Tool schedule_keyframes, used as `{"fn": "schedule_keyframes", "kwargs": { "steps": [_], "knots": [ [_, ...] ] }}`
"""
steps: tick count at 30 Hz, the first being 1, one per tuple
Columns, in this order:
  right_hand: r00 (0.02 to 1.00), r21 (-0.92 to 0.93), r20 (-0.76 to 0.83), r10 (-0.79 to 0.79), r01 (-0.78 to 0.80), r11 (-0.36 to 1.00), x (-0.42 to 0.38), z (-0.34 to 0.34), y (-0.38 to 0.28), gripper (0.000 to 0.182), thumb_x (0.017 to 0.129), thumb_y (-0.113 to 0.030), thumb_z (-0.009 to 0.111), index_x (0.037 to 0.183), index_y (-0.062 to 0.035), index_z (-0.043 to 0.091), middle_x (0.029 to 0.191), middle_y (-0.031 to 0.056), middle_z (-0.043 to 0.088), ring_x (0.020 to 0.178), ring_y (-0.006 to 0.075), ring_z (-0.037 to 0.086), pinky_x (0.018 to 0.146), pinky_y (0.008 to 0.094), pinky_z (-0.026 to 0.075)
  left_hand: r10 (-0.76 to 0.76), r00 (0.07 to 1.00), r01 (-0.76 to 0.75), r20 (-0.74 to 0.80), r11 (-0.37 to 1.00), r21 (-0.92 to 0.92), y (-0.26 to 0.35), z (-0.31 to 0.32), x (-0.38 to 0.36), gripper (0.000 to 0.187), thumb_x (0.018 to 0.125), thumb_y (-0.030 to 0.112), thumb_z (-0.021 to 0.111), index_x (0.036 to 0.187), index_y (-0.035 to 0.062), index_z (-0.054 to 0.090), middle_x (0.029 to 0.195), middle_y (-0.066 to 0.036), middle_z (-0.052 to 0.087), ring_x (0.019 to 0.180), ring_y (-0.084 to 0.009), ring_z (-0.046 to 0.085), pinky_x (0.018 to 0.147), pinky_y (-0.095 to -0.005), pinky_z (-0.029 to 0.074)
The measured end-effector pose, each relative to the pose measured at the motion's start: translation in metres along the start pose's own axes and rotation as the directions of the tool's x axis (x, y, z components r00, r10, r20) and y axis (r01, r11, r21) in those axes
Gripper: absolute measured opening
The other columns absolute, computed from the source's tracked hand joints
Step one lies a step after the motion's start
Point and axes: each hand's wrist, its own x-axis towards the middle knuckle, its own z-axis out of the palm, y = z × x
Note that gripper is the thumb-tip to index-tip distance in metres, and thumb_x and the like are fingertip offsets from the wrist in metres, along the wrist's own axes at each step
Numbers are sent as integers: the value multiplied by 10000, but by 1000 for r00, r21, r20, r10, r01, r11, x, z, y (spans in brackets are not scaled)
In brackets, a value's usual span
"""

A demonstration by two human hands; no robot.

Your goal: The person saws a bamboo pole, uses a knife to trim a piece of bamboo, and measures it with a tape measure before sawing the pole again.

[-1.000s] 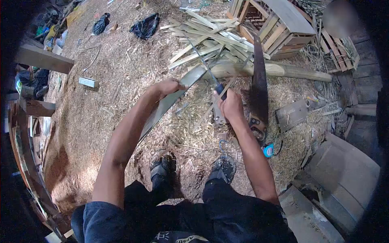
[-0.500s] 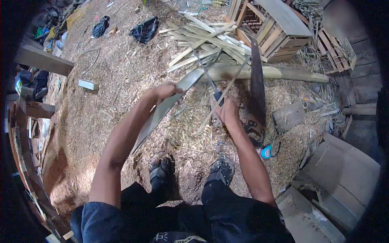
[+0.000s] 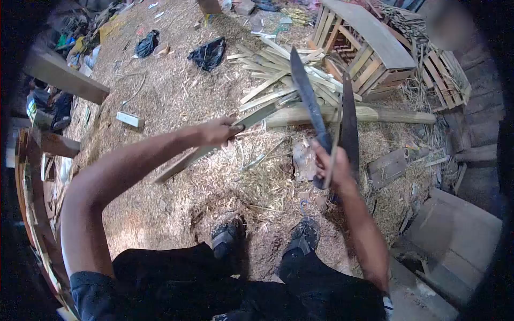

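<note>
My left hand [image 3: 218, 132] is closed round a long split bamboo strip [image 3: 184, 165], which slants from lower left up to the bamboo pole [image 3: 393, 114] lying on the ground. In my right hand [image 3: 334, 165] is a machete [image 3: 309, 99], gripped by its dark handle, its broad dark blade pointing up and away. A thin strip [image 3: 335, 136] runs along the right hand, overlapping it in this view. Just right of the machete, a handsaw [image 3: 349, 123] with a long dark blade leans across the pole, its handle hidden behind my right hand and forearm.
Beyond the pole lies a pile of split strips [image 3: 273, 67], with a slatted wooden crate [image 3: 369, 48] behind it to the right. Wood shavings cover the ground round my shoes [image 3: 228, 235]. Flat boards [image 3: 452, 224] lie at right; a pale block [image 3: 130, 119] sits at left.
The machete has swung so its blade's flat side faces me, and my right hand has moved right and down. The strip in my left hand has turned and tilts less steeply. The view has shifted.
</note>
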Motion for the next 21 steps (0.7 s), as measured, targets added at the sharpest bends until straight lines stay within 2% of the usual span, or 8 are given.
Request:
{"fn": "schedule_keyframes", "kwargs": {
  "steps": [4, 7, 9, 11, 15, 17, 20, 21],
  "knots": [
    [980, 0, -152, 128, -130, 992, -19, -43, -53, 373, 904, -407, 678, 778, -107, 497, 570, -71, 411, 422, 35, 375, 386, 217, 329, 72, 997, -74, -23, 991, -108, -22, 18, 8, 696, 988, 629, 287, 1267, 39, 529, 979, -116, 569, 883, -209, 535, 759, -375, 462],
    [961, -173, -277, 26, -76, 982, -28, -75, -67, 387, 882, -426, 703, 751, -125, 497, 563, -58, 433, 402, 58, 406, 383, 231, 340, 179, 982, -188, -66, 968, -168, -10, 28, 33, 808, 950, 713, 228, 1270, 35, 531, 967, -123, 561, 877, -199, 528, 750, -369, 460],
    [929, -174, -371, 3, -73, 982, -36, -83, -74, 325, 900, -366, 696, 830, -108, 512, 567, -55, 427, 403, 60, 402, 379, 242, 339, 377, 898, -432, -228, 853, -293, 12, 38, 49, 701, 981, 652, 272, 1209, 54, 558, 802, 1, 502, 706, -131, 490, 642, -280, 444],
    [908, -164, -418, 6, -82, 983, -48, -77, -79, 269, 918, -315, 680, 910, -105, 513, 571, -55, 422, 412, 61, 398, 378, 250, 340, 445, 857, -514, -258, 705, -489, 33, 46, 71, 706, 975, 655, 286, 1182, 45, 575, 798, -23, 524, 710, -143, 513, 656, -302, 455],
    [862, -73, -506, 36, -84, 994, -52, -66, -72, 267, 921, -331, 673, 924, -114, 518, 574, -52, 430, 412, 62, 401, 376, 248, 340, 506, 785, -605, -357, 503, -618, 81, 41, 66, 715, 968, 659, 304, 1146, 32, 598, 788, -39, 548, 701, -159, 534, 692, -319, 470],
    [854, -9, -501, 142, -169, 986, -58, -46, -71, 300, 938, -367, 642, 899, -106, 500, 583, -52, 408, 412, 55, 360, 389, 231, 333, 540, 759, -632, -363, 480, -608, 84, 36, 80, 710, 970, 658, 301, 1144, 32, 589, 768, -27, 524, 689, -149, 513, 664, -313, 449],
    [856, 200, -401, 325, -265, 943, -65, -20, -52, 358, 941, -431, 614, 906, -90, 510, 565, -51, 393, 411, 59, 358, 392, 220, 327, 518, 797, -603, -309, 667, -437, 74, 37, 71, 633, 993, 613, 307, 1147, 60, 573, 729, 4, 456, 665, -120, 450, 603, -299, 390],
    [855, 282, -327, 404, -320, 905, -68, -10, -47, 383, 943, -457, 600, 915, -85, 512, 556, -49, 386, 409, 64, 355, 394, 223, 325, 521, 735, -660, -433, 695, -284, 70, 41, 68, 557, 1006, 551, 366, 1104, 40, 566, 743, -62, 510, 698, -177, 521, 639, -341, 430]
  ]
}}
